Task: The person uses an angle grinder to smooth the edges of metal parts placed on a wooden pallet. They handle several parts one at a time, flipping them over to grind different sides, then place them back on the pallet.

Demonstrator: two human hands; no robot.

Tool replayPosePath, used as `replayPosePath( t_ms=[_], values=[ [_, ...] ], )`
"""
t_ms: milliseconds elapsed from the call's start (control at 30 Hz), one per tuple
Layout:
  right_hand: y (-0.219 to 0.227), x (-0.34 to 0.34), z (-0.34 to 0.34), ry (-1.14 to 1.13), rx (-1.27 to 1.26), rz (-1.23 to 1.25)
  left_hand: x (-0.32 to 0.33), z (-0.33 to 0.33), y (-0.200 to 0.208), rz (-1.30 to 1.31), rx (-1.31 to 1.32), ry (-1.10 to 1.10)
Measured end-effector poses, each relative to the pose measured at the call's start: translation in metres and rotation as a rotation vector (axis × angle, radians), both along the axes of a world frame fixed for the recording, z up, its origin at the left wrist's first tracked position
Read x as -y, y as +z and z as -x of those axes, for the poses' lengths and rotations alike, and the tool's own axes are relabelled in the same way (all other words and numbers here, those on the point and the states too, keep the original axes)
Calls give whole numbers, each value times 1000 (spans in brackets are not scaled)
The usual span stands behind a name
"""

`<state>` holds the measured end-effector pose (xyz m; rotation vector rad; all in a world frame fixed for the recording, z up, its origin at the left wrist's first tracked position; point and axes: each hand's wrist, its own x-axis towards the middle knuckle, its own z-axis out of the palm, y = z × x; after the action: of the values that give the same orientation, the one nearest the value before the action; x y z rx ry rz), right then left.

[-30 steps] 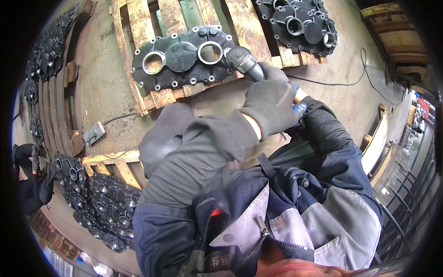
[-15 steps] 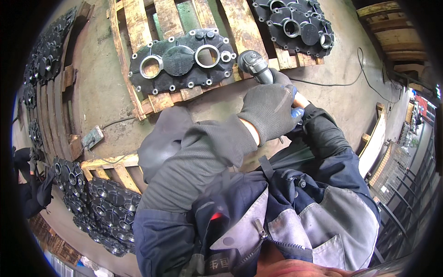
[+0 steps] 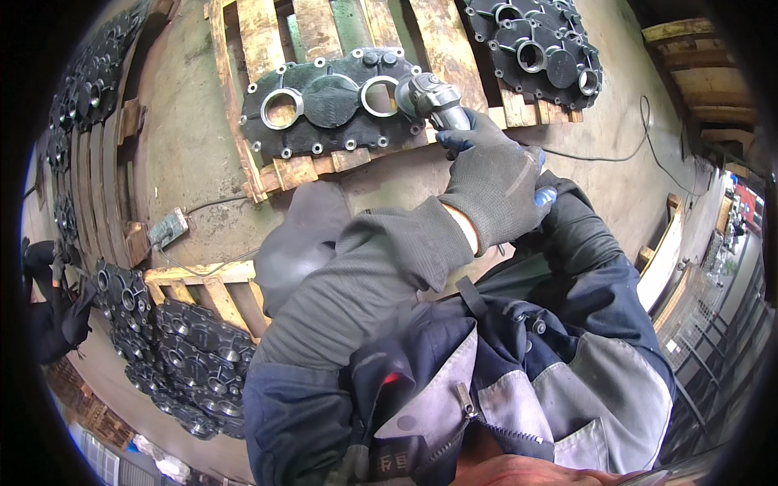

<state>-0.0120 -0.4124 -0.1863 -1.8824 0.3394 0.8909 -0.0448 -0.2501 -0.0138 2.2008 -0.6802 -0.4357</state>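
An angle grinder [image 3: 435,103] with a silver head is held at the right end of a black cast-metal cover [image 3: 331,104]. Its disc overlaps the rim of the cover's right round opening; whether it touches I cannot tell. My right hand [image 3: 484,131], in a dark glove with blue on the finger side, closes round the grinder just behind the head. My left hand [image 3: 496,185], in a grey knit glove, reaches across from the left, its fingers curled over the grinder's rear part. That part and much of my right hand are hidden beneath it.
The cover lies on a wooden pallet [image 3: 293,172]. More black covers [image 3: 541,57] rest at the upper right, and several [image 3: 198,360] at the lower left. A dark cable [image 3: 587,155] runs over the floor. A person [image 3: 61,312] crouches at the far left.
The grinder has shifted left relative to the cover, from beside its right end to over the right opening's rim. My hands moved with it. The whole view has shifted slightly.
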Motion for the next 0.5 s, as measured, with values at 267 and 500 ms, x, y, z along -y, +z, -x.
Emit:
replayPosePath(
  t_ms=[267,500],
  values=[
    [22,-56,-32,-62,-158,-106,-8,-11,5,85,-132,46],
    [41,-91,-26,605,205,486,-16,-17,3,118,-149,52]
  ],
)
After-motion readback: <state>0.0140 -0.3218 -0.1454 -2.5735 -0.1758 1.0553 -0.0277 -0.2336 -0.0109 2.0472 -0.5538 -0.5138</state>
